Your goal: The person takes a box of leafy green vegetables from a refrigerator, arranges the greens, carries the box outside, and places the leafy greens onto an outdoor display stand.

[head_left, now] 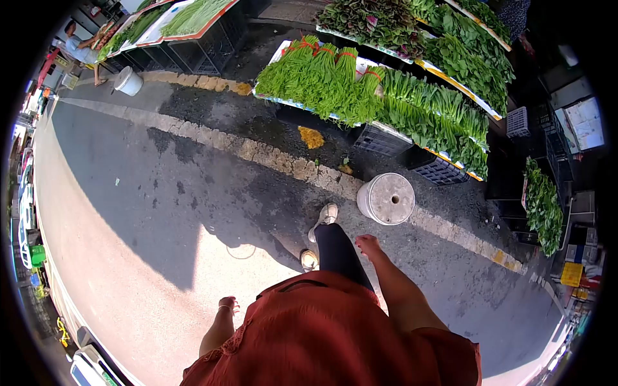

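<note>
My left hand hangs low at my left side over sunlit pavement. Its fingers are slightly apart and I see nothing in them; a thin band circles the wrist. My right hand is out in front of my right hip with fingers curled in, and no object shows in it. Closest to it is a white round bucket with a dirty lid that has a hole in the middle. Neither hand touches anything.
Bundled green vegetables lie on raised trays ahead, propped on dark crates. Leafy greens stand at the right. A second white bucket and a person are at far left. A pale kerb strip crosses the ground.
</note>
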`<action>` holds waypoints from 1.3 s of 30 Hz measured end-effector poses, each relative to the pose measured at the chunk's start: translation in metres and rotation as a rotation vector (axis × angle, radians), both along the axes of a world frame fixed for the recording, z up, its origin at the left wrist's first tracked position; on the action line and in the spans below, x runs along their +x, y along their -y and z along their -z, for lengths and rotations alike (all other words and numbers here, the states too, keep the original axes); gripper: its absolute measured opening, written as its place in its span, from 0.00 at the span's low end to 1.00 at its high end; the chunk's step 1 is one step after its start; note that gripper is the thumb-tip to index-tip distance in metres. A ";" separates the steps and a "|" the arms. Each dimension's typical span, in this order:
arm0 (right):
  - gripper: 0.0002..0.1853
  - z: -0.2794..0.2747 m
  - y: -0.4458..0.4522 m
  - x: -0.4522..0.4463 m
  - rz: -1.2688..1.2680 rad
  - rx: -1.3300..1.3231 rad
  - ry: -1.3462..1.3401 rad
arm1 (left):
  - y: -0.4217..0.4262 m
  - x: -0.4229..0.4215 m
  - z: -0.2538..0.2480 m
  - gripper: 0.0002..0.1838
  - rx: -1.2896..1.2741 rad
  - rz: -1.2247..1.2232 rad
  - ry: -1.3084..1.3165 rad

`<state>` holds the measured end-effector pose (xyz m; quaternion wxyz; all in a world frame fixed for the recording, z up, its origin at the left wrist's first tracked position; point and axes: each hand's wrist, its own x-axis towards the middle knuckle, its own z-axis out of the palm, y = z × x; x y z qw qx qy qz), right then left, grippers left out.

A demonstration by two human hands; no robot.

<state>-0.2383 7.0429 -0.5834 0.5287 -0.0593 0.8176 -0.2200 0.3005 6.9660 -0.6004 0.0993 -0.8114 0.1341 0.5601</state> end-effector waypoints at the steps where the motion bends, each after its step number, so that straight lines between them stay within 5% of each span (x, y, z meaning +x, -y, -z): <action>1: 0.12 0.008 0.012 -0.004 -0.003 0.000 -0.001 | 0.012 -0.043 -0.023 0.13 -0.025 0.035 -0.013; 7: 0.07 0.069 0.072 -0.033 -0.337 0.288 0.106 | 0.118 -0.180 -0.053 0.18 -0.225 0.154 -0.442; 9: 0.08 0.047 0.121 -0.039 -0.203 0.374 0.049 | 0.160 -0.206 -0.083 0.17 -0.307 0.144 -0.446; 12: 0.07 0.055 0.199 -0.068 -0.283 0.253 0.083 | 0.223 -0.228 -0.103 0.17 -0.410 0.006 -0.448; 13: 0.07 0.093 0.223 -0.083 -0.502 0.039 -0.055 | 0.240 -0.232 -0.108 0.17 -0.435 -0.049 -0.453; 15: 0.08 0.069 0.276 -0.106 -0.628 -0.198 -0.185 | 0.266 -0.233 -0.107 0.18 -0.439 -0.128 -0.455; 17: 0.08 0.017 0.342 -0.110 -0.518 -0.228 -0.193 | 0.285 -0.231 -0.095 0.18 -0.406 -0.101 -0.398; 19: 0.07 0.012 0.385 -0.116 -0.209 -0.224 -0.195 | 0.301 -0.230 -0.087 0.20 -0.333 -0.062 -0.368; 23: 0.07 0.031 0.413 -0.122 -0.112 -0.268 -0.146 | 0.332 -0.200 -0.045 0.17 -0.207 -0.021 -0.311; 24: 0.07 0.067 0.409 -0.136 -0.119 -0.283 0.033 | 0.346 -0.170 -0.010 0.15 -0.413 0.492 -0.425; 25: 0.07 0.044 0.410 -0.125 -0.100 -0.247 0.027 | 0.361 -0.142 0.029 0.13 -0.600 1.019 -0.528; 26: 0.07 0.024 0.409 -0.114 -0.080 -0.212 0.021 | 0.371 -0.129 0.079 0.12 -0.377 0.877 -0.325; 27: 0.07 0.020 0.402 -0.109 -0.071 -0.194 0.021 | 0.393 -0.128 0.062 0.11 -0.466 1.198 -0.318; 28: 0.06 0.024 0.391 -0.111 -0.543 -0.128 -0.139 | 0.428 -0.134 0.033 0.11 -0.562 1.515 -0.305; 29: 0.06 0.030 0.388 -0.117 -0.779 -0.089 -0.220 | 0.455 -0.150 0.004 0.11 -0.571 1.517 -0.310; 30: 0.05 0.036 0.386 -0.123 -1.009 -0.063 -0.315 | 0.477 -0.166 -0.025 0.13 -0.456 0.797 -0.336; 31: 0.05 0.045 0.371 -0.121 -0.983 -0.080 -0.320 | 0.489 -0.172 -0.040 0.18 -0.298 0.088 -0.324; 33: 0.06 0.043 0.359 -0.110 -0.947 -0.086 -0.328 | 0.529 -0.168 -0.033 0.19 -0.297 0.057 -0.285; 34: 0.06 0.038 0.362 -0.105 -0.626 0.042 -0.172 | 0.548 -0.175 -0.040 0.19 -0.324 0.083 -0.284; 36: 0.08 0.028 0.370 -0.109 -0.840 0.147 -0.107 | 0.579 -0.196 -0.044 0.18 -0.382 0.080 -0.309; 39: 0.08 0.063 0.362 -0.110 -0.774 0.062 -0.215 | 0.594 -0.230 -0.051 0.17 -0.401 0.047 -0.395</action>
